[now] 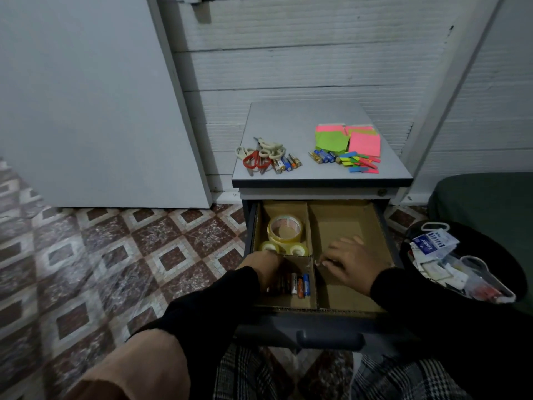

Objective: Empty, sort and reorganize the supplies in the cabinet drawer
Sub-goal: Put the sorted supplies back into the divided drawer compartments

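The open grey cabinet drawer [388, 235] holds a brown cardboard divider [312, 249]. At its 7 o'clock compartment, the left hand [266, 268] reaches over loose batteries [297, 285]; its grip is hidden. The right hand [352, 262], fingers loosely curled, rests in the 3 o'clock compartment. Clear tape rolls [285, 229] sit at 10 o'clock.

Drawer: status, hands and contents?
Left hand in battery compartment, grip unclear. Right hand open in large compartment. Tape rolls sorted; scissors, sticky notes on cabinet top.
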Demonstrator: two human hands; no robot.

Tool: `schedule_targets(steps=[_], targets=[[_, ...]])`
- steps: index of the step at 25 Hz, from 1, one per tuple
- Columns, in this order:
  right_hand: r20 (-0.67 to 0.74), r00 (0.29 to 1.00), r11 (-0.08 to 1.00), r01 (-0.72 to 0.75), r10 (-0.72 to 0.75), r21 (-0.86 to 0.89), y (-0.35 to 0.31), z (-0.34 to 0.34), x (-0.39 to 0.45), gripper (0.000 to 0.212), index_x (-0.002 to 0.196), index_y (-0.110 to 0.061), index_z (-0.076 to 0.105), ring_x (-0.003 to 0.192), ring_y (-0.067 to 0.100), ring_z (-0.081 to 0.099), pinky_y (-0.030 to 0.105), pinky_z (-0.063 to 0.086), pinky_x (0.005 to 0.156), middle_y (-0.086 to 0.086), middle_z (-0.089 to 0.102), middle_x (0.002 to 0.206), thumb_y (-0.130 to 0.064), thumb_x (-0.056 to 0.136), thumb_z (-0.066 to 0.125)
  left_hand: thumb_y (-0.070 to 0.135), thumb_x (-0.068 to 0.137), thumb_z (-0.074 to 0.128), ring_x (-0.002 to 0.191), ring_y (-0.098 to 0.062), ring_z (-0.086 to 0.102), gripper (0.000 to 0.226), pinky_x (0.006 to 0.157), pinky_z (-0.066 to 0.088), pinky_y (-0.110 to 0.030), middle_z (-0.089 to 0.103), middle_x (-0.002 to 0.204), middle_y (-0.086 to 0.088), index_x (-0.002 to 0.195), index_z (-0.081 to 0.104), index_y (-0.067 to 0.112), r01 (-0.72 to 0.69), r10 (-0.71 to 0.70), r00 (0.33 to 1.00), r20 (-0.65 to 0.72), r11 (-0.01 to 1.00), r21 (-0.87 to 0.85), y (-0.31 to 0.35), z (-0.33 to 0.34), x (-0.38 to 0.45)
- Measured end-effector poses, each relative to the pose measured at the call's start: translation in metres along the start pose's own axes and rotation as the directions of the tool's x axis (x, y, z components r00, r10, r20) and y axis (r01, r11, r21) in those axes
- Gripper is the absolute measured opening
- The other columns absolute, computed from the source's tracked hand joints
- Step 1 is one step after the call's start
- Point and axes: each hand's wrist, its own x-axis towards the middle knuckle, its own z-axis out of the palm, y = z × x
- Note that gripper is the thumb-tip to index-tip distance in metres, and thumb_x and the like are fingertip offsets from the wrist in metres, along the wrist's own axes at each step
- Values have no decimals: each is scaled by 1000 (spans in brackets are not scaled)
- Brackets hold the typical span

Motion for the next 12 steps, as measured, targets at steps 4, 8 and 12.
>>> schedule_targets(steps=[4, 8, 12], targets=[[28, 997, 998, -64, 65, -24, 13, -31, 24, 28, 114, -23, 62, 111, 14, 48, 28, 31, 95, -5, 58, 114, -33, 97, 42, 19, 93, 52, 109, -24, 57, 24, 88, 47, -32, 56, 123, -7, 117, 53, 14, -14, 19, 990, -142, 999, 39, -8, -41, -4], [43, 991, 991, -123, 126, -60, 28, -62, 54, 29, 122, -22, 57, 113, 16, 48, 29, 36, 98, -2, 56, 120, -29, 95, 46, 33, 90, 57, 104, -21, 58, 27, 86, 49, -32, 59, 117, -3, 114, 54, 19, -13, 27, 946, -323, 999, 45, -8, -94, 1], [85, 983, 986, -162, 164, -30, 52, -88, 86, 29, 120, -20, 61, 114, 21, 50, 36, 41, 99, 3, 57, 121, -24, 92, 55, 34, 92, 56, 111, -23, 54, 28, 90, 44, -34, 58, 121, -3, 118, 55, 22, -6, 70, 885, -460, 990, 139, -11, -129, 15]])
